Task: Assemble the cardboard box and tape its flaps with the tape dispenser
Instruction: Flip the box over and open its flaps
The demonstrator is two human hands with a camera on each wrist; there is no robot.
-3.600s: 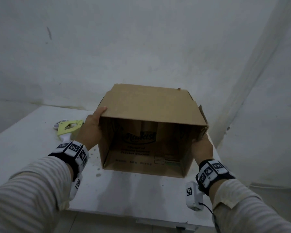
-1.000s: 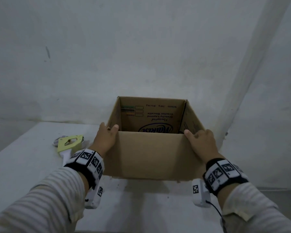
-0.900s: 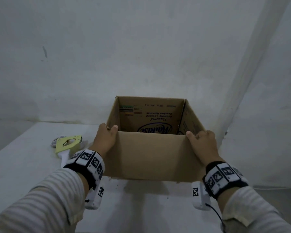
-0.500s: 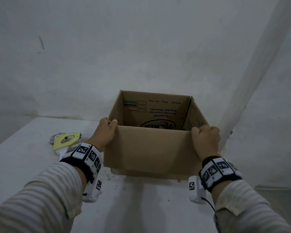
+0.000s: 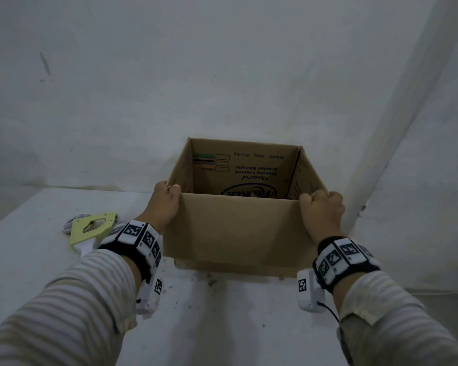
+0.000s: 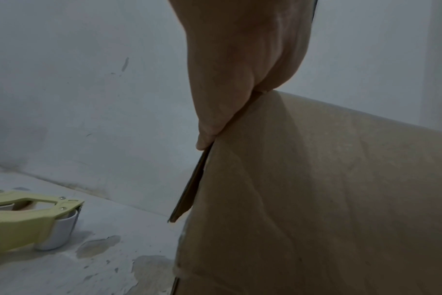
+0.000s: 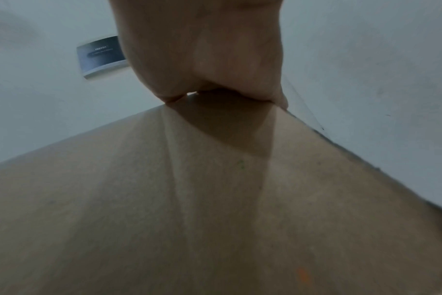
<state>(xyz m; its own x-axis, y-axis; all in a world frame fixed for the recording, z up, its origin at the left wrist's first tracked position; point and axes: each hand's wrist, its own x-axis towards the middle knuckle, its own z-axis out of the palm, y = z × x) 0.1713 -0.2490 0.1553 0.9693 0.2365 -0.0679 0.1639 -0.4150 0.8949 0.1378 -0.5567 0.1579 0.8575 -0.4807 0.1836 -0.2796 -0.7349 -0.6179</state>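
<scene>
Cardboard box [image 5: 238, 231] now stands open-side up, turned over since earlier. Both hands' fingers [image 5: 167, 187] grip its near rim; the tape dispenser [image 5: 90, 229] waits at nine o'clock on the bench [image 5: 24, 260].

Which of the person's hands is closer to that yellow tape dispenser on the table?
Left. The left hand grips the cardboard box corner beside the tape dispenser; the right hand grips the opposite near corner.

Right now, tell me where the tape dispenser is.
In the head view the tape dispenser lies on the table, left of the box, just beyond the left hand's wrist; neither hand touches it.
</scene>
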